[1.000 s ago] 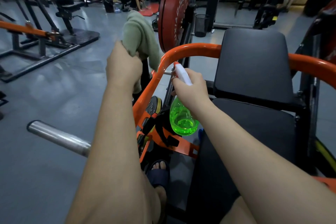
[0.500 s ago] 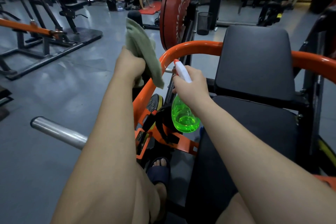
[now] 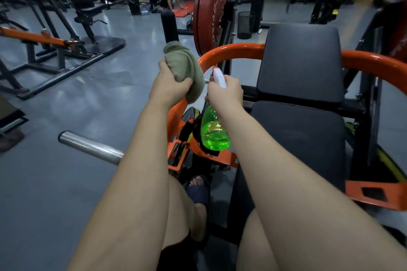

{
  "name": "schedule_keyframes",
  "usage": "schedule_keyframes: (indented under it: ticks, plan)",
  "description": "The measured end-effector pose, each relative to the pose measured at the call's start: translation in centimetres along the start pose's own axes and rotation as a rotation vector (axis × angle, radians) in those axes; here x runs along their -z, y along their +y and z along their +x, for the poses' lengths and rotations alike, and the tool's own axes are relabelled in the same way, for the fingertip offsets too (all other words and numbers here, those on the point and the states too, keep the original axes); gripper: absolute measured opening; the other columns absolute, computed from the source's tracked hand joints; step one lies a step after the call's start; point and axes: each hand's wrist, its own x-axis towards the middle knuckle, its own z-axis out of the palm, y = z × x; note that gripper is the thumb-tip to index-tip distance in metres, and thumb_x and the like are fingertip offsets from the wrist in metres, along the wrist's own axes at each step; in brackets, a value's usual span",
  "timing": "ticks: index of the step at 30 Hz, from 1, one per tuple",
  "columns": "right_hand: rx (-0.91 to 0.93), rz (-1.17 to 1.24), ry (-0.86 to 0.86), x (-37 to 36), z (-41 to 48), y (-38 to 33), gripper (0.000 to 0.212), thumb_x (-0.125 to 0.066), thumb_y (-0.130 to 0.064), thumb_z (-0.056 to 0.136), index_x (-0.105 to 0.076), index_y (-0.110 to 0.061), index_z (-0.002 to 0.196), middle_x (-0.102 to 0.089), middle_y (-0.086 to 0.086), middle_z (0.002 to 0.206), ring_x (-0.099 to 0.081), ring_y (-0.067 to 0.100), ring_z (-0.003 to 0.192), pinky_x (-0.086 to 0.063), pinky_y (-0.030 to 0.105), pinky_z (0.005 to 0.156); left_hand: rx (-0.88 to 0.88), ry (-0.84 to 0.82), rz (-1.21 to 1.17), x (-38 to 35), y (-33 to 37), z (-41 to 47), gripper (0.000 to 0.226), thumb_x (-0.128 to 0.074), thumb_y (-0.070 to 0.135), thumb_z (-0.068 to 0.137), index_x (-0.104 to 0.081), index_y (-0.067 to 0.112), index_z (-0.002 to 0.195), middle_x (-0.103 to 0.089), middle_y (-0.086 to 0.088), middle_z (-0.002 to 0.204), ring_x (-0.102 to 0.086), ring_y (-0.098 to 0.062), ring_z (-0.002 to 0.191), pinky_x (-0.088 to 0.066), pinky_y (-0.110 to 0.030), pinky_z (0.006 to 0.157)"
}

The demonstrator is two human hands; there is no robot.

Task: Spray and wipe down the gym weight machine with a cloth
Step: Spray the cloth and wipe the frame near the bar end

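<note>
Left grip (image 3: pixel 169 86) bunching cloth (image 3: pixel 185 61), right grip (image 3: pixel 226 92) apparently squeezing sprayer (image 3: pixel 214 132)

Both arms outstretched, left hand (image 3: pixel 170 86) gripping cloth (image 3: pixel 184 65), right hand (image 3: pixel 226 93) gripping spray bottle (image 3: pixel 214 133)

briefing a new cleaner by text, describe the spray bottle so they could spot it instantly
Find the weight machine's curved orange metal tube frame wrapping its black padded seat. Just left of that seat, under the tube's bend, the person's right grip holds a translucent green plastic spray bottle with a white trigger head. It alone glows bright see-through green; the bunched cloth beside it is dull olive.
</note>
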Motion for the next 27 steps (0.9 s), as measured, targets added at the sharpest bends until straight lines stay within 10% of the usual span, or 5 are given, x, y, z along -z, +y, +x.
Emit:
schedule_keyframes:
  ticks: [7, 12, 17, 21, 27]
  plan:
    - [-0.057, 0.068, 0.086, -2.0, -0.4, 0.1, 0.014, -0.051, -0.010, 0.081, -0.064, -0.007, 0.086, -0.066, 0.009, 0.079, -0.062, 0.032, 0.072, -0.052, 0.038, 0.067, 0.049, -0.042, -0.122, 0.4, -0.6, 0.9, 0.079, -0.064, 0.069, 0.075, -0.032, 0.028, 0.135, -0.063, -0.003, 0.128, -0.066, -0.028, 0.111, -0.056, -0.050, 0.096]
    - [0.097, -0.133, 0.019, -3.4, 0.7, -0.6, 0.013, -0.051, -0.021, 0.092, -0.063, -0.016, 0.089, -0.062, 0.001, 0.082, -0.060, 0.025, 0.075, -0.051, 0.035, 0.067, 0.188, 0.003, 0.217, 1.2, -1.3, 3.4, 0.080, -0.072, 0.065, 0.081, -0.049, 0.005, 0.129, -0.064, -0.018, 0.127, -0.063, -0.035, 0.114, -0.052, -0.041, 0.094]
    - [0.191, -0.206, -0.010, -3.7, 2.1, -0.2, 0.014, -0.052, -0.020, 0.092, -0.056, -0.016, 0.079, -0.059, 0.001, 0.077, -0.056, 0.023, 0.069, -0.039, 0.031, 0.057, 0.303, -0.224, 0.164, 0.7, 0.6, 5.8, 0.042, -0.069, 0.037, 0.096, -0.051, 0.012, 0.067, -0.059, 0.000, 0.044, -0.052, -0.006, 0.034, -0.045, -0.016, 0.042]
    - [0.176, -0.212, 0.001, -3.6, 3.4, 0.1, 0.016, -0.054, -0.019, 0.090, -0.052, -0.017, 0.075, -0.057, 0.001, 0.075, -0.052, 0.021, 0.064, -0.035, 0.030, 0.055, 0.290, -0.192, 0.040, 0.5, 0.5, 7.4, 0.034, -0.088, 0.037, 0.078, -0.071, 0.009, 0.087, -0.068, -0.011, 0.077, -0.059, -0.022, 0.064, -0.059, -0.036, 0.075]
    - [0.161, -0.347, 0.013, -4.8, 4.2, 0.5, 0.019, -0.049, -0.027, 0.094, -0.056, -0.021, 0.077, -0.062, 0.003, 0.080, -0.058, 0.029, 0.073, -0.041, 0.035, 0.062, 0.205, -0.024, -0.063, -0.2, -1.0, 7.7, 0.035, -0.090, 0.028, 0.061, -0.078, 0.014, 0.090, -0.077, -0.007, 0.086, -0.076, -0.019, 0.079, -0.065, -0.042, 0.073]
